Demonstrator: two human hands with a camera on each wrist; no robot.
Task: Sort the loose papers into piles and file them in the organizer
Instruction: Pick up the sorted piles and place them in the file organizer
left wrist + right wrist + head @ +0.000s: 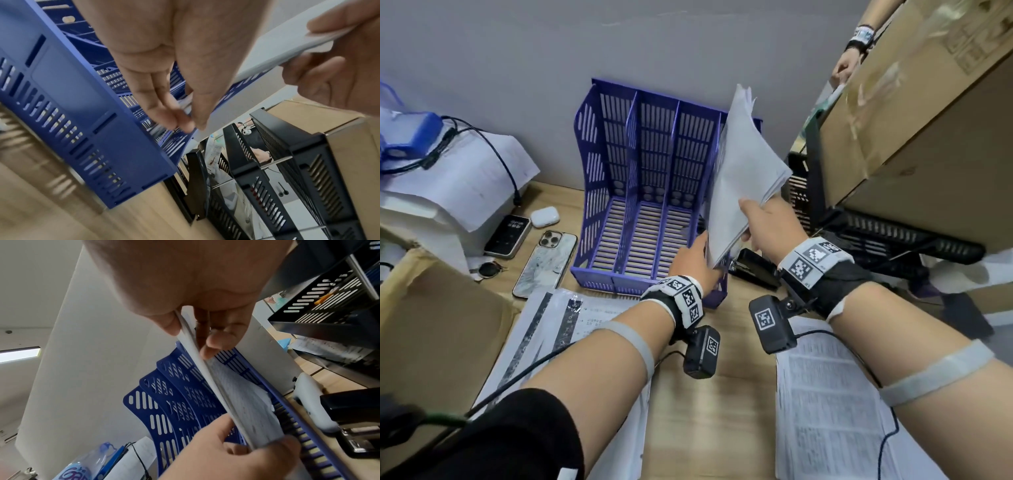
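Observation:
A blue slotted organizer (647, 192) with several upright compartments stands against the wall. Both hands hold a stack of white papers (743, 171) on edge, tilted, at its rightmost compartment. My right hand (748, 219) pinches the stack's near edge between thumb and fingers (218, 340). My left hand (705, 260) grips the stack's lower corner, with its fingertips (183, 120) at the paper's edge. In the right wrist view the stack (236, 402) runs down beside the blue dividers (164, 410). One printed pile (558, 329) lies on the desk at left, another (825, 411) at right.
A black stapler (755, 270) lies just right of the organizer, with black mesh trays (893, 236) and a large cardboard box (928, 120) beyond. Two phones (544, 263) and an earbud case (545, 217) lie to the left. Another person's hand (846, 65) shows at top right.

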